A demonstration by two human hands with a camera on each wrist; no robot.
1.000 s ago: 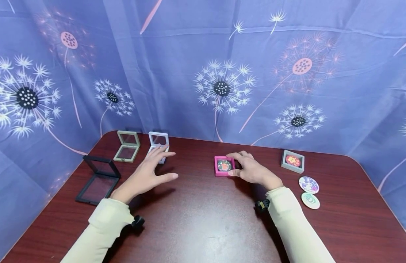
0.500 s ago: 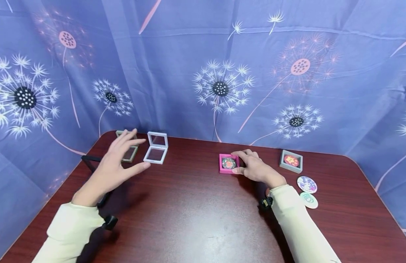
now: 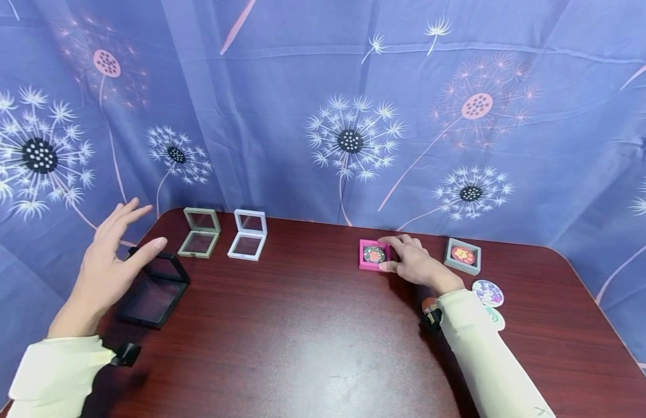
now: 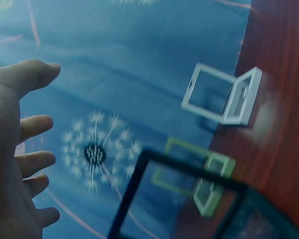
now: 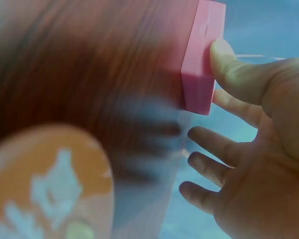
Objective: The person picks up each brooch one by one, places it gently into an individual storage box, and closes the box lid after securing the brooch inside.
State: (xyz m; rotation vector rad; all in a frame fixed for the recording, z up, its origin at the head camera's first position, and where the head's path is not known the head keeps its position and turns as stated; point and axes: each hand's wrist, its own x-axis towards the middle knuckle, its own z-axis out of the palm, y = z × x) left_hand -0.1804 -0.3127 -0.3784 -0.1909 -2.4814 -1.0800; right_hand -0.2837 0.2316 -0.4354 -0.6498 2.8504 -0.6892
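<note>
A small pink display case (image 3: 366, 255) lies closed on the table, a dark round badge (image 3: 374, 255) showing through its window. My right hand (image 3: 419, 264) pinches it by its right end between thumb and index finger. In the right wrist view the thumb lies against the pink case (image 5: 202, 59), while the other fingers stay off it. My left hand (image 3: 106, 261) is raised at the far left with fingers spread and nothing in it. Nearest to it is a black display case (image 3: 151, 299), standing with its lid up and partly hidden behind the hand.
Green (image 3: 200, 241) and white (image 3: 248, 244) cases stand opened at the back left. A grey case (image 3: 463, 256) with a red-and-yellow badge lies at the right. Purple (image 3: 487, 292) and mint (image 3: 495, 318) discs lie near the right sleeve. An orange disc (image 5: 55, 184) lies under the right wrist.
My left hand has moved left, away from the white case, past the green one, to the black one. My right hand has slid the pink case a little right and back.
</note>
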